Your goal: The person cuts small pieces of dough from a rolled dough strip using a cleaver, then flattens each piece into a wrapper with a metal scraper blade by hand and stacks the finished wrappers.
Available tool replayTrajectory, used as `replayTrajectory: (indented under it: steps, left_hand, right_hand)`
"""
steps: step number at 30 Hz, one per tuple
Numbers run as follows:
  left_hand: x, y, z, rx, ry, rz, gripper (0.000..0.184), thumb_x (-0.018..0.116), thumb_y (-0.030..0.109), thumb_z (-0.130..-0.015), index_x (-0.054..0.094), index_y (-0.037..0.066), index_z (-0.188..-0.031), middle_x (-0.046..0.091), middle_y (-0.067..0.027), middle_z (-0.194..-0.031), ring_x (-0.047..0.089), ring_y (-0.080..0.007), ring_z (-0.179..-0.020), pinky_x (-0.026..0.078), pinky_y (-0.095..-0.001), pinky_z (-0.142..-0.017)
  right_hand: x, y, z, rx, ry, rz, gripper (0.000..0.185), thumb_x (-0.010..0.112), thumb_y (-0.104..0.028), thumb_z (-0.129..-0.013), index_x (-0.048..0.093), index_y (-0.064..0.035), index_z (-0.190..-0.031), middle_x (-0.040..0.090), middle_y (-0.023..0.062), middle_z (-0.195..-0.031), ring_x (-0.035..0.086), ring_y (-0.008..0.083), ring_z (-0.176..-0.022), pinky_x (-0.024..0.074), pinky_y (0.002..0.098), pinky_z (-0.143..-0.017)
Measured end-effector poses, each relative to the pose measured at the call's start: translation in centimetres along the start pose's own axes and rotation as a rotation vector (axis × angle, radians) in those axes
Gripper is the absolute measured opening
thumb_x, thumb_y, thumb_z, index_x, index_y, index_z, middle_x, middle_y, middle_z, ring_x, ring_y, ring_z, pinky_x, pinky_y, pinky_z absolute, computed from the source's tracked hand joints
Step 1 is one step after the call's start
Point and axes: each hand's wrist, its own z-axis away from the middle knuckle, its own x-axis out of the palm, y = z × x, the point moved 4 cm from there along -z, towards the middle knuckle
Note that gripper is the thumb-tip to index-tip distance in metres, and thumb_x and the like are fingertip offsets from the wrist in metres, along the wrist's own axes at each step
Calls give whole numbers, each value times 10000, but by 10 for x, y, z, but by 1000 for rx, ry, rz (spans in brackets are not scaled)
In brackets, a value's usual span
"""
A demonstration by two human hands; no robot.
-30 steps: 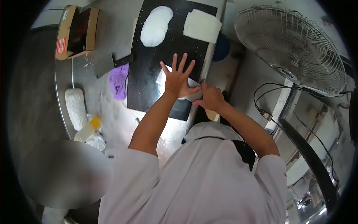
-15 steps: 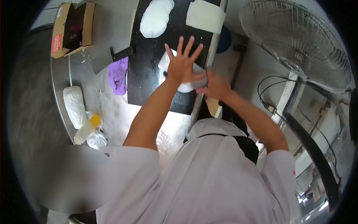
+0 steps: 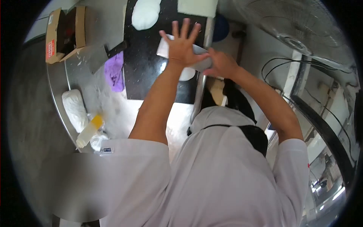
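My left hand (image 3: 183,51) lies flat with fingers spread on top of a broad flat metal blade (image 3: 202,57) above the black board (image 3: 143,81). My right hand (image 3: 224,65) is closed around the blade's near right end; any handle is hidden in it. A thin white dough round (image 3: 187,75) shows beside the blade, below my left hand. Farther up the board, overlapping white dough rounds (image 3: 146,15) lie in a pile. A folded cream cloth (image 3: 197,6) rests at the board's upper right.
Left of the board are a purple cloth (image 3: 114,72), a cleaver with a black handle (image 3: 117,49), an open cardboard box (image 3: 53,36), a white bag (image 3: 74,108) and a yellow-capped bottle (image 3: 90,130). A large fan (image 3: 293,41) stands at right.
The view has shifted, so the board and its contents sit higher in the picture. Both hands stay at the blade; my right hand, blurred before, now shows more clearly closed on it.
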Motion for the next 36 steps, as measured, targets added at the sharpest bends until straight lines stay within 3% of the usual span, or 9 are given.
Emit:
replayTrajectory:
  steps: [1,4,8,10,13,16,20,27,36]
  left_hand:
    - [-4,-9,-14,-29,64,10,1164,684,863,-665,321,316,-1626,233,-123,-1706,188,-474,-1549,80,-876,-1058]
    - [-5,-21,-10,-78,80,2,1215,701,863,-640,289,310,-1639,204,-140,-1714,157,-472,-1560,66,-862,-1074]
    - [8,17,46,94,-142,84,1222,691,892,-597,377,285,-1610,177,-143,-1723,88,-488,-1569,27,-872,-1060]
    - [9,19,26,107,-239,-4,1202,644,909,-629,374,272,-1612,213,-143,-1712,134,-490,-1560,24,-883,-1041]
    - [7,6,-1,52,50,28,1124,587,902,-708,371,272,-1613,263,-137,-1696,215,-492,-1535,22,-884,-1034]
    - [1,-17,-15,-82,113,30,1157,653,872,-687,336,276,-1627,228,-153,-1707,183,-493,-1545,13,-879,-1047]
    - [3,-12,25,-51,-47,58,1256,709,854,-645,271,245,-1652,159,-176,-1722,75,-500,-1567,5,-864,-1070]
    - [8,0,-10,-132,14,-77,1324,645,872,-687,249,36,-1635,138,-196,-1722,14,-585,-1535,-8,-893,-1018]
    - [14,15,12,-79,-162,-44,1311,656,847,-702,212,56,-1649,113,-203,-1725,23,-549,-1553,17,-872,-1054]
  right_hand:
    - [-8,4,-18,-141,44,40,845,911,-515,-682,518,4,-1222,697,275,-978,696,455,-950,547,527,-797]
    - [-11,-12,-35,-65,-152,-54,854,919,-523,-664,514,9,-1195,701,269,-944,697,459,-929,551,530,-789]
    - [36,-11,33,114,-202,-69,903,919,-554,-643,527,31,-1208,689,312,-1029,696,479,-974,552,539,-829]
    - [22,-6,31,64,-42,63,888,891,-586,-661,519,31,-1179,682,324,-1026,674,507,-989,542,552,-827]
    - [-15,-2,-2,109,-161,-43,789,924,-430,-698,510,29,-1189,698,303,-1000,691,491,-988,554,549,-845]
    - [-41,-1,-38,-122,-90,185,783,931,-412,-696,515,31,-1189,701,293,-1012,694,476,-991,574,520,-818]
    - [-3,-8,-16,-94,-244,89,956,886,-608,-678,489,55,-1240,681,321,-968,697,494,-935,584,505,-787]
    - [-35,17,-33,-210,-139,159,883,890,-574,-678,500,37,-1183,692,291,-922,698,478,-954,563,519,-782]
    - [-20,8,-14,-40,-269,126,897,898,-562,-666,509,31,-1215,694,284,-930,692,478,-951,552,537,-836]
